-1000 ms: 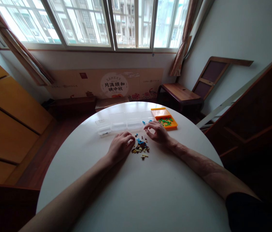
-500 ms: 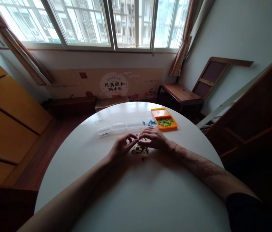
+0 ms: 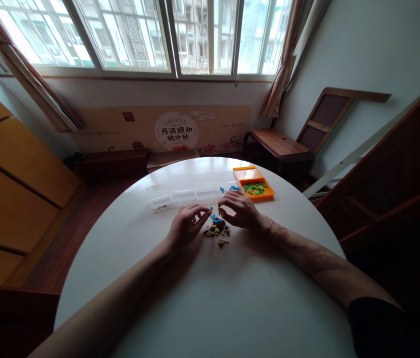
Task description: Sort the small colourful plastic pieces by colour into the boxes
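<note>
Pile of small pieces (image 3: 217, 229): loose heap of tiny hard bits in blue, dark brown and yellow, lying on the bench between the two hands.
Left hand (image 3: 186, 226): bare, palm down, resting on the bench at the pile's left edge.
Left grip: fingers curled in toward the thumb, tips close together against the pile's left rim; cannot tell whether clamped on a piece, too small to make out.
Right hand (image 3: 241, 211): bare, knuckles up, just right of the pile and slightly behind it, fingertips over its far edge.
Right grip: fingers bent, tips drawn near each other; cannot tell whether anything is pinched there.
Bench (image 3: 210, 298): round, smooth, matt white top, bare in front of the pile.
Clear box (image 3: 191, 191): transparent plastic, long and rectangular, split into squarish compartments, behind the pile and stretching off to its left.
Blue pieces (image 3: 229, 188): a few small bits in the clear compartment straight behind the pile.
Orange tray (image 3: 249, 174): glossy plastic, rectangular, low rim, behind the pile and to its right.
Green pieces (image 3: 255, 188): small bits scattered inside the tray, well apart from the pile.
</note>
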### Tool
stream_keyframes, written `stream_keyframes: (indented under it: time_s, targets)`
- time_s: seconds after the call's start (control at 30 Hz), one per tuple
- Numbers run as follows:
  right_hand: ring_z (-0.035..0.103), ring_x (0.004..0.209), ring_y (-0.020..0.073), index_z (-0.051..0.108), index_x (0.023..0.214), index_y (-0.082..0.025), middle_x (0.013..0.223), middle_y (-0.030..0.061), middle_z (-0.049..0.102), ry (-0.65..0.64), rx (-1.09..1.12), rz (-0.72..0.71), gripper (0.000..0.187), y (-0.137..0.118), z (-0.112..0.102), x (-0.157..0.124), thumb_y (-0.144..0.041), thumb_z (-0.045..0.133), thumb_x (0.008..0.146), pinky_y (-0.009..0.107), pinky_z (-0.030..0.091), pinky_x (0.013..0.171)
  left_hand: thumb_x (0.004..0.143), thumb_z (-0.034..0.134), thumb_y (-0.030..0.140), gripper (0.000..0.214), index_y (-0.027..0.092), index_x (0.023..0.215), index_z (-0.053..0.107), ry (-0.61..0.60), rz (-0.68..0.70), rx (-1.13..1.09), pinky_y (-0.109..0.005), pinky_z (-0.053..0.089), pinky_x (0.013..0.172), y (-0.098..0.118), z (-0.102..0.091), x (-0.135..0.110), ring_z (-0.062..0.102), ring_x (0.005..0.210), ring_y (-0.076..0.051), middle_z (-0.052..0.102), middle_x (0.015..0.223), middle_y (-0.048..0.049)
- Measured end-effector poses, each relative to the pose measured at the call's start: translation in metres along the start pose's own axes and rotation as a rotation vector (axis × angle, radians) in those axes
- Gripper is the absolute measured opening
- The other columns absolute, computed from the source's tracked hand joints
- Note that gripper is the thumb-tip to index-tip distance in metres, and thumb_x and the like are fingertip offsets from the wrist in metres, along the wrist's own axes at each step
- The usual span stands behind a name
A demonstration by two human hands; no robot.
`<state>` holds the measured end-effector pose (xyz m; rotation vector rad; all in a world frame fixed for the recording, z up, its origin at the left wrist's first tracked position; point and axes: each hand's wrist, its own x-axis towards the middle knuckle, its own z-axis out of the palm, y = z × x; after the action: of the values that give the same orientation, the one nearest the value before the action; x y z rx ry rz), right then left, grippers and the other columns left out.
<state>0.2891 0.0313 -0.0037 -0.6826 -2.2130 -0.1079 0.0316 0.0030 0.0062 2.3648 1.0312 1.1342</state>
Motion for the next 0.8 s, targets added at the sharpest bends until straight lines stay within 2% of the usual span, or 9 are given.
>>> stream_keyframes:
  time_s: [0.1, 0.17, 0.27, 0.6, 0.7, 0.8]
  targets:
    - [0.067, 0.097, 0.0271, 0.067, 0.103, -0.026, 0.098, 0.0056, 0.074, 0.166, -0.069, 0.281, 0.005, 0.009, 0.001, -0.003, -0.027, 0.062, 0.105, 0.045, 0.051, 0.1, 0.106, 0.068, 0.031, 0.017, 0.027, 0.116, 0.082, -0.063, 0.037, 0.211, -0.044, 0.054, 0.1, -0.007, -0.001, -0.002, 0.073, 0.105, -0.026, 0.08, 0.118, -0.0068]
    - [0.067, 0.103, 0.0301, 0.068, 0.106, -0.025, 0.105, 0.0077, 0.074, 0.227, -0.099, 0.452, 0.006, 0.018, 0.001, -0.006, -0.03, 0.064, 0.104, 0.049, 0.05, 0.103, 0.105, 0.068, 0.03, 0.023, 0.028, 0.123, 0.081, -0.108, 0.046, 0.281, -0.044, 0.053, 0.1, -0.011, -0.001, -0.003, 0.071, 0.109, -0.027, 0.078, 0.124, -0.0081]
    - [0.067, 0.108, 0.0331, 0.068, 0.111, -0.023, 0.113, 0.0109, 0.073, 0.251, -0.085, 0.581, 0.014, 0.028, 0.001, -0.008, -0.032, 0.067, 0.1, 0.05, 0.051, 0.103, 0.107, 0.066, 0.032, 0.022, 0.03, 0.12, 0.083, -0.144, 0.072, 0.311, -0.042, 0.053, 0.097, -0.014, 0.0, -0.003, 0.07, 0.107, -0.026, 0.077, 0.124, -0.0086]
    - [0.068, 0.111, 0.031, 0.067, 0.111, -0.024, 0.115, 0.0094, 0.074, 0.178, -0.016, 0.446, 0.013, 0.015, 0.0, -0.004, -0.023, 0.065, 0.098, 0.049, 0.052, 0.106, 0.104, 0.074, 0.034, 0.011, 0.03, 0.106, 0.084, -0.153, 0.073, 0.283, -0.04, 0.048, 0.095, -0.009, -0.002, -0.002, 0.071, 0.102, -0.024, 0.079, 0.119, -0.0044]
    - [0.068, 0.112, 0.0298, 0.068, 0.113, -0.024, 0.118, 0.0095, 0.074, 0.132, 0.042, 0.347, 0.013, 0.011, -0.001, -0.003, -0.023, 0.065, 0.1, 0.048, 0.054, 0.104, 0.105, 0.072, 0.033, 0.012, 0.026, 0.098, 0.08, -0.14, 0.064, 0.273, -0.04, 0.048, 0.096, -0.006, -0.001, -0.001, 0.071, 0.101, -0.024, 0.079, 0.113, -0.0041]
    - [0.07, 0.112, 0.0287, 0.069, 0.115, -0.026, 0.118, 0.0088, 0.075, 0.021, 0.111, 0.192, 0.013, 0.006, -0.002, -0.001, -0.028, 0.068, 0.102, 0.046, 0.056, 0.102, 0.105, 0.071, 0.033, 0.015, 0.024, 0.095, 0.078, -0.116, 0.041, 0.234, -0.042, 0.05, 0.099, -0.005, -0.001, 0.0, 0.071, 0.102, -0.024, 0.079, 0.109, -0.0048]
